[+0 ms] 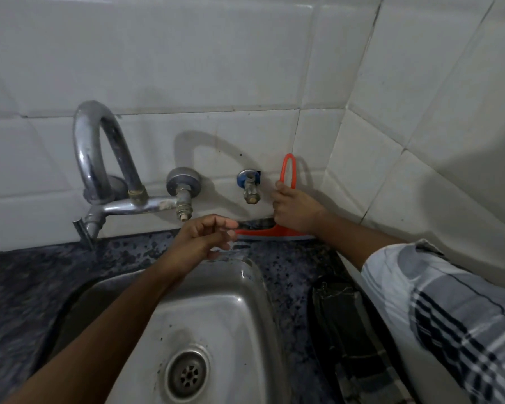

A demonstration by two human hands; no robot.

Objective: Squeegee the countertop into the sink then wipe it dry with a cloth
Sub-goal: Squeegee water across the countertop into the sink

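Note:
An orange squeegee (288, 170) stands upright against the tiled back wall, its blade on the dark speckled countertop (292, 266) behind the sink. My right hand (296, 209) grips its looped handle from the right. My left hand (207, 239) hovers over the sink's back rim, fingers loosely curled and holding nothing, its fingertips close to the left end of the blade. The steel sink (245, 290) with its drain (188, 374) lies below both hands. No cloth is plainly visible.
A curved chrome faucet (99, 158) and a blue-capped wall valve (250, 185) project from the white tiles left of the squeegee. A side wall closes the corner at right. A dark object (344, 325) lies on the counter right of the sink.

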